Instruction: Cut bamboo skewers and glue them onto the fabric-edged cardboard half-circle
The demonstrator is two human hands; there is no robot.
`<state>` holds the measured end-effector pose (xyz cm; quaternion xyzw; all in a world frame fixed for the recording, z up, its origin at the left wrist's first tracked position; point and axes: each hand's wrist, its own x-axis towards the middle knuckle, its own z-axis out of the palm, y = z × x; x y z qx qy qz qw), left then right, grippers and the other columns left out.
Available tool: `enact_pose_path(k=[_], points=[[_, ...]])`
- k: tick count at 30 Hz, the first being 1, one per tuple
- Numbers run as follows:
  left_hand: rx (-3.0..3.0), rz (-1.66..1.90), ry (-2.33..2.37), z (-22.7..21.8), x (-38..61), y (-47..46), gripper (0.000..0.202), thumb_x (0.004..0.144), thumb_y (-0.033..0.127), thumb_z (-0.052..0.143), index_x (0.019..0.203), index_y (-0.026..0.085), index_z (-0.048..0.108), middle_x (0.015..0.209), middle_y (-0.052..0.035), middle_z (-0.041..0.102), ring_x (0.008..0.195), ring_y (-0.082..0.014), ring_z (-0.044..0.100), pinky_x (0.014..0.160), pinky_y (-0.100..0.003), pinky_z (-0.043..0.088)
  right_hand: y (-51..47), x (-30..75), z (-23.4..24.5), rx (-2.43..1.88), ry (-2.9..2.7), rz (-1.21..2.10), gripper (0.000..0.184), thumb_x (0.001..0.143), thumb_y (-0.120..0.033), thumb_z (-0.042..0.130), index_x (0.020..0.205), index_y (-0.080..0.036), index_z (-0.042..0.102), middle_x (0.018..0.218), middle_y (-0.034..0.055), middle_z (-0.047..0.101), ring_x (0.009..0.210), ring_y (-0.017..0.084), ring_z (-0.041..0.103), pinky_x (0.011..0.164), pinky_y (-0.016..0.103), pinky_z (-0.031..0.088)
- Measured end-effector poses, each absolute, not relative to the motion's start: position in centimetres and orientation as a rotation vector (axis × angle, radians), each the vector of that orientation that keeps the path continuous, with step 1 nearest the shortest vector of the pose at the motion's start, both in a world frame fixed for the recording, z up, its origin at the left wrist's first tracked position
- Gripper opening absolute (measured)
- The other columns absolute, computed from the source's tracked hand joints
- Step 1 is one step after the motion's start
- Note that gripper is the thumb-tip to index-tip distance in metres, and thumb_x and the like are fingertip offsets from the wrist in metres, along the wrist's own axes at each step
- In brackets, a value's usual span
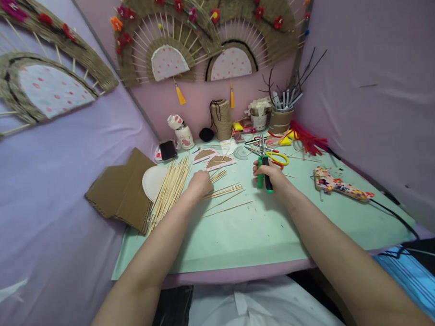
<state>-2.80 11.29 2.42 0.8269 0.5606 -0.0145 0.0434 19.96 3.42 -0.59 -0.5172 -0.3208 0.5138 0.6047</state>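
My right hand (270,174) is wrapped round the green and black handles of a pair of pliers (264,173), whose metal jaws point away from me above the table. My left hand (200,184) is closed at the ends of some thin bamboo sticks (218,176), its fingertips partly hidden. More cut sticks (226,190) lie just in front of it in small loose groups. A big pile of long bamboo sticks (171,189) spreads to the left of that hand. Two cardboard pieces with pink edging (219,162) lie beyond it.
Brown cardboard (121,191) and a white disc (154,181) lie left. A patterned glue gun (341,185) with a black cord rests right. Yellow-handled scissors (278,158), a twine spool (222,119) and a pot of tools (281,119) are at the back. Decorated fans (169,59) hang behind.
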Motion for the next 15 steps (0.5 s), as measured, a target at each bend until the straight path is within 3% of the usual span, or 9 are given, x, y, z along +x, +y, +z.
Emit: enact_pose_path(k=[2, 6, 9, 11, 15], points=[[2.498, -0.067, 1.717, 1.9, -2.4, 11.8, 0.017, 0.079, 0.013, 0.058, 0.093, 0.008, 0.065, 0.1, -0.0222, 0.064, 0.097, -0.03, 0.061, 0.083, -0.036, 0.045, 3.5, 19.9, -0.8, -1.192, -0.741, 1.21, 0.034, 0.054, -0.022, 0.064, 0.087, -0.024, 0.055, 0.076, -0.0032, 0.056, 0.064, 0.013, 0.053, 0.057, 0.027, 0.046], [2.449, -0.037, 1.729, 1.4, -1.6, 12.0, 0.028, 0.087, 0.026, 0.057, 0.109, 0.01, 0.06, 0.112, -0.0164, 0.06, 0.103, -0.025, 0.058, 0.088, -0.041, 0.046, 3.6, 20.0, -1.0, -1.183, -0.738, 1.228, 0.034, 0.054, -0.021, 0.063, 0.087, -0.024, 0.055, 0.076, -0.0032, 0.055, 0.063, 0.012, 0.052, 0.057, 0.026, 0.046], [2.454, 0.007, 1.697, 1.7, -1.7, 11.8, 0.028, 0.088, 0.015, 0.049, 0.114, 0.007, 0.057, 0.115, -0.0229, 0.058, 0.108, -0.0296, 0.055, 0.09, -0.044, 0.042, 3.6, 20.1, -1.0, -1.179, -0.74, 1.23, 0.034, 0.055, -0.022, 0.062, 0.088, -0.024, 0.054, 0.076, -0.0029, 0.055, 0.064, 0.013, 0.053, 0.057, 0.027, 0.046], [2.463, 0.041, 1.661, 2.5, -2.2, 11.7, 0.032, 0.087, 0.01, 0.043, 0.117, 0.008, 0.054, 0.116, -0.0238, 0.057, 0.107, -0.0307, 0.055, 0.089, -0.043, 0.04, 3.7, 20.1, -1.0, -1.178, -0.742, 1.235, 0.034, 0.055, -0.022, 0.062, 0.087, -0.024, 0.054, 0.076, -0.0027, 0.055, 0.065, 0.014, 0.053, 0.057, 0.027, 0.046], [2.45, 0.156, 1.609, 5.2, -3.3, 10.1, 0.028, 0.091, 0.022, 0.038, 0.112, 0.015, 0.054, 0.109, -0.0167, 0.06, 0.096, -0.0272, 0.056, 0.079, -0.036, 0.042, 3.7, 20.2, -1.0, -1.166, -0.74, 1.252, 0.033, 0.053, -0.021, 0.063, 0.085, -0.024, 0.056, 0.076, -0.0029, 0.056, 0.065, 0.013, 0.053, 0.056, 0.027, 0.046]])
